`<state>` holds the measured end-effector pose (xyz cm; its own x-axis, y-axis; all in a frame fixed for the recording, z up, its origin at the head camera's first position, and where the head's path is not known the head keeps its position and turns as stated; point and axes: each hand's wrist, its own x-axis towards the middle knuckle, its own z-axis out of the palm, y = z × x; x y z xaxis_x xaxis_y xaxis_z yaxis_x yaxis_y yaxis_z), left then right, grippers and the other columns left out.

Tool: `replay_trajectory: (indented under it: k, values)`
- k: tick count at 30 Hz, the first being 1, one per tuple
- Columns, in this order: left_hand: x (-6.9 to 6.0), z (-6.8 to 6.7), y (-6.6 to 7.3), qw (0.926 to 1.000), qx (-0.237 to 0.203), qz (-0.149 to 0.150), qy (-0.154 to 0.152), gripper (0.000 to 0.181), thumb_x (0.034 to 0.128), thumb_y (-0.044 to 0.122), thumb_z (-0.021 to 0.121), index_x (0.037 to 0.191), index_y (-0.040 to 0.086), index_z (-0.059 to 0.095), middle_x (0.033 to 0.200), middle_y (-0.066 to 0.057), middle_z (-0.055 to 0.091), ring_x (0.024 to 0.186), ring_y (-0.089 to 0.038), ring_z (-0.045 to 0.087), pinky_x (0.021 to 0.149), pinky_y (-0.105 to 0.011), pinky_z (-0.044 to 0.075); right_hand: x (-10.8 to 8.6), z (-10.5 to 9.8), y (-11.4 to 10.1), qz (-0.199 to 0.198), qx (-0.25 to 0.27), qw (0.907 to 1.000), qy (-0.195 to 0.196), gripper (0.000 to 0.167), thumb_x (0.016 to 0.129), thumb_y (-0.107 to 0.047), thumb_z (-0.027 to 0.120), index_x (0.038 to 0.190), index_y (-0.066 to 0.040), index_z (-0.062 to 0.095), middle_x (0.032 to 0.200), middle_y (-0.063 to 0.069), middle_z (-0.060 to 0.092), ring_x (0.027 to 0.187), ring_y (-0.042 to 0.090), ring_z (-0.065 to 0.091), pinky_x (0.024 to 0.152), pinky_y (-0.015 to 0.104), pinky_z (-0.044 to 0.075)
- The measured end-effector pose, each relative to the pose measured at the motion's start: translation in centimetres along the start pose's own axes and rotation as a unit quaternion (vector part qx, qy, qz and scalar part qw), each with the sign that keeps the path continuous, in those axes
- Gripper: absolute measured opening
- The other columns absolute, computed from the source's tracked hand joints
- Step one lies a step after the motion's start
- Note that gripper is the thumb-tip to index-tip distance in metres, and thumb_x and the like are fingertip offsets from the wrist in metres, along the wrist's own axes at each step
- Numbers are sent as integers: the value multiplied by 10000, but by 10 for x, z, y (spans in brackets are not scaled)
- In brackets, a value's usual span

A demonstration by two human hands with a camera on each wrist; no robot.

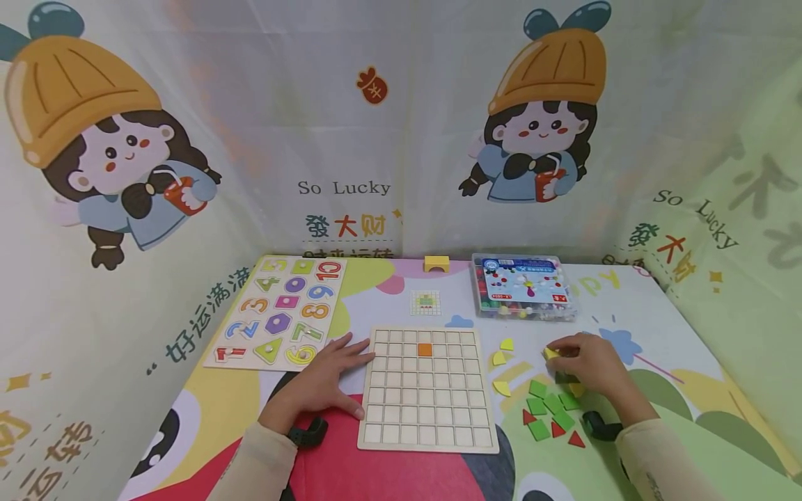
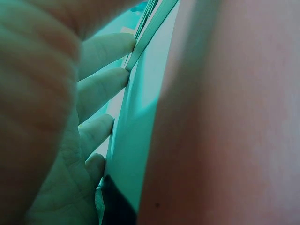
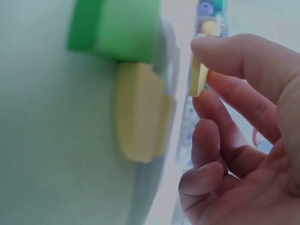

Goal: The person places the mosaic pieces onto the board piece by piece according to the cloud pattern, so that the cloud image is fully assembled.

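Observation:
A wooden grid board [image 1: 427, 433] lies in the middle of the table, with one orange square tile [image 1: 425, 350] in an upper cell. My left hand [image 1: 321, 379] rests spread at the board's left edge, its fingertips [image 2: 104, 82] touching the side. Right of the board, my right hand [image 1: 587, 363] pinches a small yellow piece [image 3: 198, 77] between thumb and fingers. Below that hand lie green square tiles [image 1: 539, 430], red triangle tiles [image 1: 576, 439] and another yellow piece [image 3: 138, 112]. Several yellow quarter-round tiles [image 1: 502, 388] lie along the board's right side.
A number and shape puzzle board [image 1: 250, 358] lies at the left. Behind the grid board are a small pattern card [image 1: 426, 303] and a yellow arch block [image 1: 436, 264]. A clear box of beads [image 1: 525, 287] stands at the back right. Printed cloth walls enclose the table.

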<state>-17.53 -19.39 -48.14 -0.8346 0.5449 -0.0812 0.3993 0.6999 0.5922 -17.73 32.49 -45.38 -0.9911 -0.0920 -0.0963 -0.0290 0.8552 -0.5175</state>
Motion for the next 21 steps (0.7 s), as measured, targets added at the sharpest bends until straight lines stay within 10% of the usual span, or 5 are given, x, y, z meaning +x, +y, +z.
replay_trajectory:
  k: [21]
  values:
    - [-1,0,0,10000,64,-12,39,1025,676,585,946,1561,254,549,1719,-11,384,1640,-404,155,1234,-714,300,14,10,-70,-1099,288,9917,605,201,878,-152,851,1075,-115,845,951,15,756,831,145,602,698,296,502]
